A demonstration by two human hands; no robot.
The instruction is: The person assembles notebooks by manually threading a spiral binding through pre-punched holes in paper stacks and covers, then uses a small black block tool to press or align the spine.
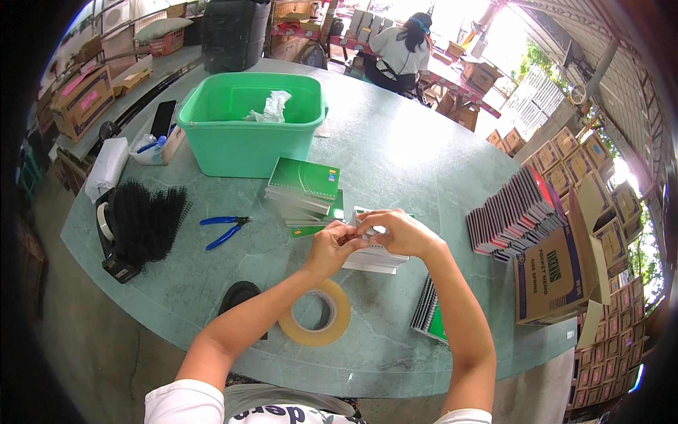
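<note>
At the middle of the table, both my hands meet over the top of a white stack of paper pads (371, 263) with a bit of green cover showing. The fingers of my left hand (330, 249) are pinched together at its left side. Curled over from the right, my right hand (401, 234) has its fingertips close to the left ones. Something small and whitish shows between them, too hidden to name. Just beyond lies a pile of green-covered notebooks (305, 178), stacked unevenly. Blue-handled nippers (224, 230) rest left of my hands. A bundle of black plastic spiral coils (150, 220) lies farther left.
A green tub (244, 148) with crumpled white material stands at the back. Near me lies a clear tape roll (341, 326), with a black-spiral notebook (428, 311) to its right. Red-covered spiral notebooks (512, 212) and a carton (554, 272) occupy the right. Another person (404, 53) sits beyond.
</note>
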